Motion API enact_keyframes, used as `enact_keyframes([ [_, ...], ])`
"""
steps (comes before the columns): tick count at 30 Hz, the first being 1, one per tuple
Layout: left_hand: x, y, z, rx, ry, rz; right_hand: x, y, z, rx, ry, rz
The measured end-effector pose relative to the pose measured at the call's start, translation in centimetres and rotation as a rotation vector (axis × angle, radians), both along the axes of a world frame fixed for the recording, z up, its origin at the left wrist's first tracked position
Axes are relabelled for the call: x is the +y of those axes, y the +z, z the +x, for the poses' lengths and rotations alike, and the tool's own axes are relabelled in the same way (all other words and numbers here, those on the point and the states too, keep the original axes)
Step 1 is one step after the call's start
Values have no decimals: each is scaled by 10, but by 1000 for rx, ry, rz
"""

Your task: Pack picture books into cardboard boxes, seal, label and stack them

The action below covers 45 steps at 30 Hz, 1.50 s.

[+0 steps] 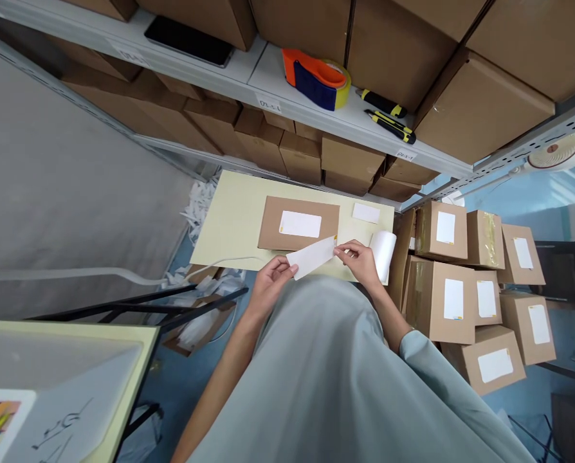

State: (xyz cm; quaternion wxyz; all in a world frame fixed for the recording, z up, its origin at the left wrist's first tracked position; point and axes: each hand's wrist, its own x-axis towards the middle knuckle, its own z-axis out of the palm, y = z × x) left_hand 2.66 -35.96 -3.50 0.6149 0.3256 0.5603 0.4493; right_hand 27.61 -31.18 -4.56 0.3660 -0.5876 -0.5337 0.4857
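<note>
One white label (312, 256) is held by its two ends, over the near edge of a cardboard box (328, 225) that is set on a pale-yellow table (237, 206). Its left end is pinched between thumb and fingers of the left hand (271, 283); its right end is gripped in the fingertips of the right hand (361, 261), beside which a white roll (382, 253) is placed.

Light is soft and diffuse, with stretched edges.
</note>
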Motion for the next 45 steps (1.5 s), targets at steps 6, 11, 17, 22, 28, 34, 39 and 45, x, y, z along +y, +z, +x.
enact_keyframes([
  [6,1,5,5,26,-32,-3,3,-5,2,81,-60,-117],
  [11,3,5,-1,44,-59,13,8,-6,6,136,-38,-200],
  [17,7,-12,-6,159,-14,35,3,0,-1,59,5,-141],
  [22,13,-26,-6,381,55,107,-25,17,-33,-69,188,113],
  [28,19,-40,-23,474,70,135,-52,30,-61,-176,458,256],
  [34,43,-61,-56,491,79,145,-7,-7,-56,-51,154,158],
  [39,91,-84,-79,535,-33,198,43,-53,-58,-18,12,38],
  [45,137,-111,-87,574,-141,170,73,-86,-67,-88,-81,-38],
])
